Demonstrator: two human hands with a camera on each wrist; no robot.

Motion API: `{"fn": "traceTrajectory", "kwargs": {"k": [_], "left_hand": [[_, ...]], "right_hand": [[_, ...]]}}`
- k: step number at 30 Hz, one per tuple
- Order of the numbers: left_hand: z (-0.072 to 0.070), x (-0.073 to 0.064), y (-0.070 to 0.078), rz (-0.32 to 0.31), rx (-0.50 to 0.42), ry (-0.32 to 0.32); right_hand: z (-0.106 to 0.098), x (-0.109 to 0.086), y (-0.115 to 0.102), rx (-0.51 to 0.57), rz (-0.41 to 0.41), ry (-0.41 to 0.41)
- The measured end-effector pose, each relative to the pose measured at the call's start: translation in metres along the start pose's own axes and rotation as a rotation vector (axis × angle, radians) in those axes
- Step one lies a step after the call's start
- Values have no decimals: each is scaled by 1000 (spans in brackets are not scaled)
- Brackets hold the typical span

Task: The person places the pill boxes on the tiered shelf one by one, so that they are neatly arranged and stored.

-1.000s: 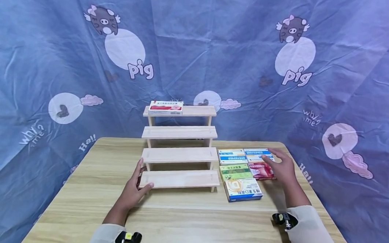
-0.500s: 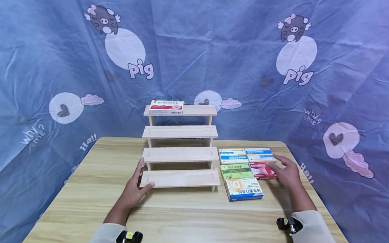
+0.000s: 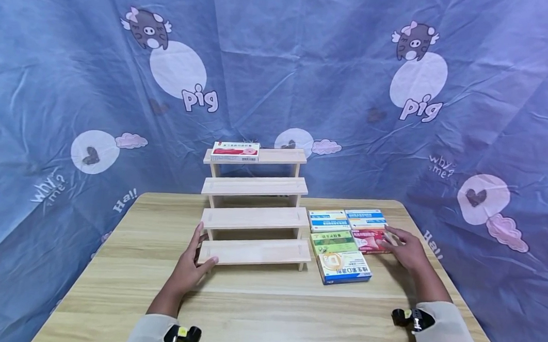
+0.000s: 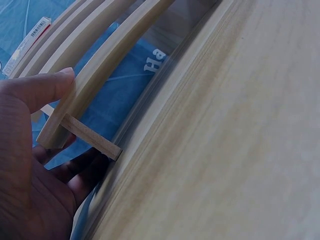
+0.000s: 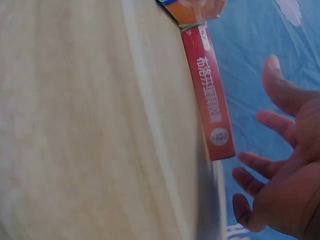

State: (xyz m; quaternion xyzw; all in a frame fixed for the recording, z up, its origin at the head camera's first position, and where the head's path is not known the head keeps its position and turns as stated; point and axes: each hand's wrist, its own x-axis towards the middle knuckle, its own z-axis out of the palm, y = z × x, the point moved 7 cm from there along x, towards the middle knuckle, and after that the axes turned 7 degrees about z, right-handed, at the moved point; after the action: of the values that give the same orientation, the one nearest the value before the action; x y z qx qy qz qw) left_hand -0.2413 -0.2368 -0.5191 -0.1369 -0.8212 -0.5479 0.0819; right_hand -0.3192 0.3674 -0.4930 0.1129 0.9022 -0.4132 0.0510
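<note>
A four-tier wooden display stand (image 3: 253, 219) is on the table, and my left hand (image 3: 188, 270) grips the left end of its lowest step. In the left wrist view the thumb lies over the board (image 4: 85, 92) and the other fingers are under and behind its end. My right hand (image 3: 407, 250) is at the right end of a red medicine box (image 3: 368, 240), its fingers spread. The right wrist view has the hand (image 5: 285, 175) beside the red box's end (image 5: 210, 95), thumb and fingers apart with nothing between them.
Two blue-and-white boxes (image 3: 329, 220) lie behind the red one. A green box (image 3: 335, 241) and a vitamin D box (image 3: 343, 267) lie left of it. On the top step rests a white-and-red box (image 3: 235, 151). A blue curtain (image 3: 344, 81) hangs behind the table.
My right hand has moved from over the back-right blue-and-white box down and right to the red box's end. My left hand stays on the stand.
</note>
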Motion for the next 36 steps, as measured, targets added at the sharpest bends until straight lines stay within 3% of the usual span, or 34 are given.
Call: {"fn": "traceTrajectory", "kwargs": {"k": [5, 15, 36], "left_hand": [[0, 0, -1, -6, -5, -3], [1, 0, -4, -20, -27, -1], [1, -2, -4, -23, 24, -2]], "right_hand": [[4, 2, 9, -5, -19, -77], [11, 4, 23, 5, -86, -127], [15, 7, 28, -17, -136, -107]]}}
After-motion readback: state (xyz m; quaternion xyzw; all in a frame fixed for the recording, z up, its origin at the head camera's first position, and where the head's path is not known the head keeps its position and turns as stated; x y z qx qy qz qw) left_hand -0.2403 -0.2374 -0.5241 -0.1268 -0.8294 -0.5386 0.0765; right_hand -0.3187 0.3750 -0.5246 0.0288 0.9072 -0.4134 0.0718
